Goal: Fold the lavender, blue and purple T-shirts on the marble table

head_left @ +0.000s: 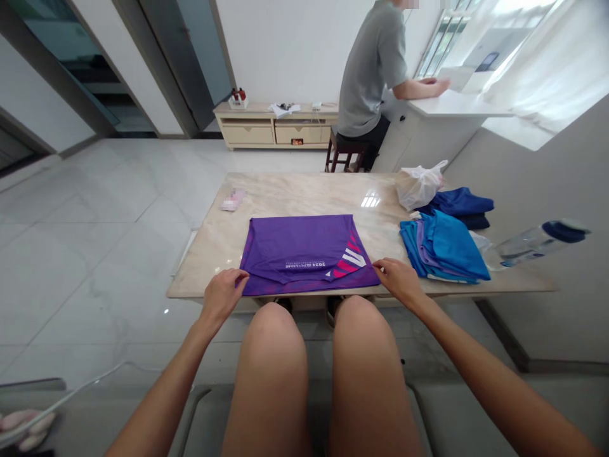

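Observation:
A purple T-shirt (304,244) lies flat on the marble-topped table (280,190), folded into a wide rectangle. White lettering and a pink-and-white print show near its right side. At the near left corner, my left hand (222,293) pinches the shirt's edge between thumb and fingers. My right hand (398,278) pinches the opposite near corner in the same way. Right of that hand sits a stack of folded blue clothes (451,244), with a lilac layer among them.
Behind the stack are a white plastic bag (419,185) and dark blue folded clothes (459,204). A clear bottle (537,244) with a blue lid stands at the table's right end. Beyond the table, a person in a grey shirt (368,66) sits on a stool (346,147).

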Motion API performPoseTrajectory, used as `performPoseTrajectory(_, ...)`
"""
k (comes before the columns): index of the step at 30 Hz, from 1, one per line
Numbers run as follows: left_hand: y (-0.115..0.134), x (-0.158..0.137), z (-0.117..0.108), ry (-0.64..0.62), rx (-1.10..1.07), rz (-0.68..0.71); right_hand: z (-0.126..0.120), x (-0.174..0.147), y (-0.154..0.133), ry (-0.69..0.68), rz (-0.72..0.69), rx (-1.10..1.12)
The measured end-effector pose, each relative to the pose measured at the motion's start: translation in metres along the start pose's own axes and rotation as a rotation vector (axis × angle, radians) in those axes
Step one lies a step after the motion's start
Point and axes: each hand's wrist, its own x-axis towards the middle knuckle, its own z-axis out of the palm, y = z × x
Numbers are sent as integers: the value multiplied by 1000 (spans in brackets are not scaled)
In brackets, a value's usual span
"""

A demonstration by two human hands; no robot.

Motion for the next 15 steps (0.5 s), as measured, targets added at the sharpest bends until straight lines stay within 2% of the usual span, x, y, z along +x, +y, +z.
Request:
performPoseTrajectory(3,4,7,16,2,-55,126,20,1,-7,57,-186,103)
performPoseTrajectory(7,18,17,37,-60,-91,273,39,8,-32,94,-485,196)
performPoseTrajectory(9,24,21,47,-89,-99,318,46,13,-45,103,-588,216)
performPoseTrajectory(15,31,25,63,-87,-109,348,52,23,-64,149,-662,224)
